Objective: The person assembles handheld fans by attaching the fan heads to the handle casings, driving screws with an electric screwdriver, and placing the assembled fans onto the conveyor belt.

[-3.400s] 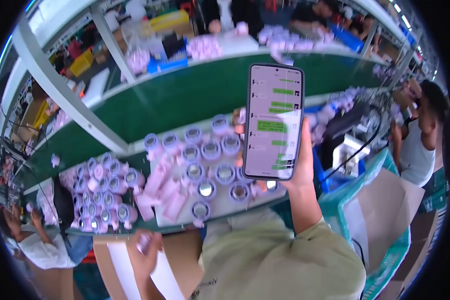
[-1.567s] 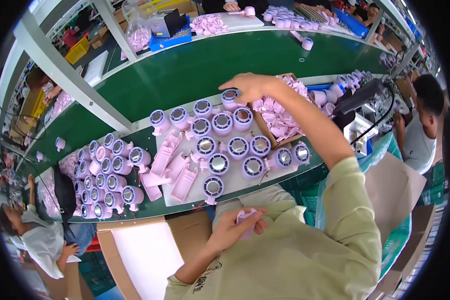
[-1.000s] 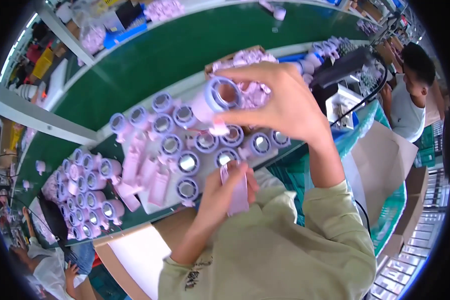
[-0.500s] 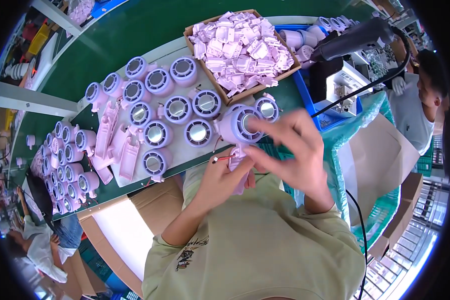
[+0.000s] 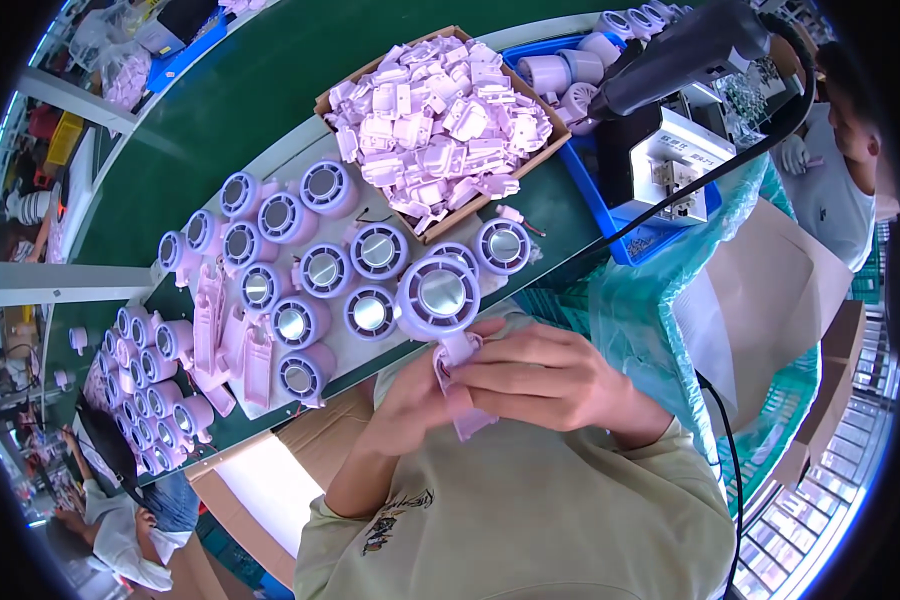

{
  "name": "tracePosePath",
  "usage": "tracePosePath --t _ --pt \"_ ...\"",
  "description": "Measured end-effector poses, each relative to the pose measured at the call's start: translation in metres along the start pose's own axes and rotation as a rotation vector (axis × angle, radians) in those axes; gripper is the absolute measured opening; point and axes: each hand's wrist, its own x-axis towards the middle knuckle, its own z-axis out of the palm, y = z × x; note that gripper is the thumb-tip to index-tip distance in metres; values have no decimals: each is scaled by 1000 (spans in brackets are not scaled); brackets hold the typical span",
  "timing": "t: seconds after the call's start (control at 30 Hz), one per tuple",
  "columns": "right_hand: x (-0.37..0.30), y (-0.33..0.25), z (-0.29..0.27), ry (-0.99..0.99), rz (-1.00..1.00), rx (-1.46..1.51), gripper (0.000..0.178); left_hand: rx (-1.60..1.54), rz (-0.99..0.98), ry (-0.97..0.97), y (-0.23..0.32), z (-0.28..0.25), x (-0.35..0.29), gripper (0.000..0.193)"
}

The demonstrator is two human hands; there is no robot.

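Both my hands are on a lilac handheld fan (image 5: 438, 295), its round head turned up to show a silver disc inside a slotted ring. From the left, my left hand (image 5: 410, 402) is closed round the pink handle below the head. My right hand (image 5: 535, 375) presses its fingers across the front of that handle, covering much of it. The handle's lower end sticks out beneath the fingers. Beyond it, several matching fan heads (image 5: 370, 312) stand on a pale board (image 5: 365, 345), and pink handle shells (image 5: 258, 370) lie to their left.
A cardboard box (image 5: 432, 232) heaped with small pink parts stands behind. At right are a blue tray (image 5: 625, 250), a black corded tool (image 5: 670, 60) and a crate lined with green plastic (image 5: 660, 310). More fan heads (image 5: 160, 390) crowd the left; other people sit on both sides.
My right hand has come down from beside the fan head onto the handle. The fan head has moved left and nearer and now faces up more; the red wire at the handle is no longer visible.
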Motion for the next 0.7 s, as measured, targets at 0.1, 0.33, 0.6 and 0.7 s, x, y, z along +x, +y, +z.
tracePosePath --t 0.1,0.33,0.6,0.7 --pt "-3 3 -2 -79 -11 89 24 81 -137 148 -5 -10 -1 54" --pt "30 56 -23 166 269 -297 22 148 37 150 2 -10 -1 52" --pt "34 81 -25 44 212 -487 22 112 38 117 4 -12 4 54" --pt "35 67 -28 103 273 -367 22 41 48 109 5 -13 7 54"
